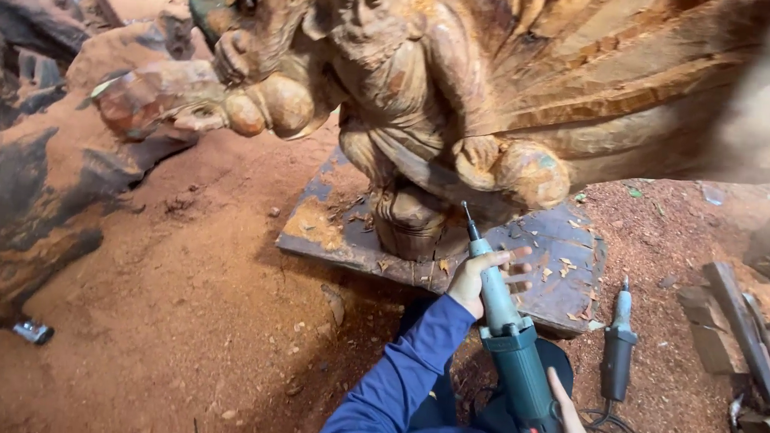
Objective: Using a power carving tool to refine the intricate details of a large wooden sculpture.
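Tool: a long teal-green and grey electric die grinder (509, 333) with a thin bit, in the lower centre of the frame, tip pointing up at the foot of the carving.
Left hand (485, 279): in a blue sleeve, fingers loosely wrapped round the grinder's slim grey neck, some fingertips spread.
Right hand (567, 432): at the bottom edge, fingers grasping the grinder's thick green rear body.
Carving: a large reddish-brown wooden statue of a bearded seated figure (409, 95), upper centre; face, robe folds and fan-like backdrop are already shaped, though surfaces look rough.
Base: a dark flat wooden slab (568, 244) under the statue, strewn with chips.
Progress: judged well advanced; detailing near the lower robe seems left.
Nearby: a second dark-grey grinder (618, 343) lies on the red sawdust floor (186, 320), right of the hands.
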